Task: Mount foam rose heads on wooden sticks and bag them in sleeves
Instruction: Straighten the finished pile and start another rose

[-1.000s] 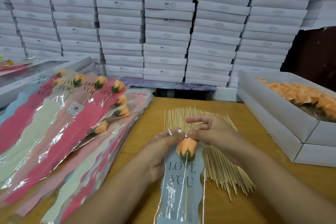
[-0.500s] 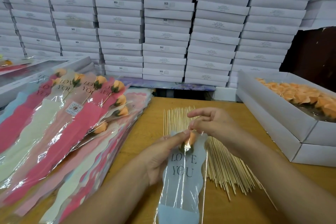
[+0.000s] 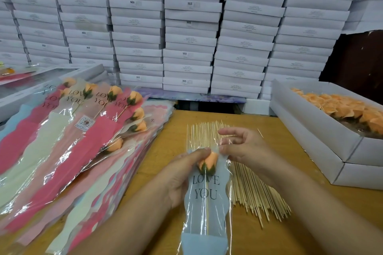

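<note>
Left hand (image 3: pixel 182 174) grips sleeve (image 3: pixel 207 203) at the rose head (image 3: pixel 208 161), near worktop (image 3: pixel 290 234) front edge, mid-width. Right hand (image 3: pixel 246 147) pinches the sleeve's clear top. Wooden sticks (image 3: pixel 248 188) lie beneath. Bagged roses (image 3: pixel 83 130) stacked along left edge; box of rose heads (image 3: pixel 323 130) at right edge.

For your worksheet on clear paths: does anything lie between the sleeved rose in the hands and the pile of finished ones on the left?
Nothing visible does. Between the sleeved rose and the finished pile lies only bare table.
</note>
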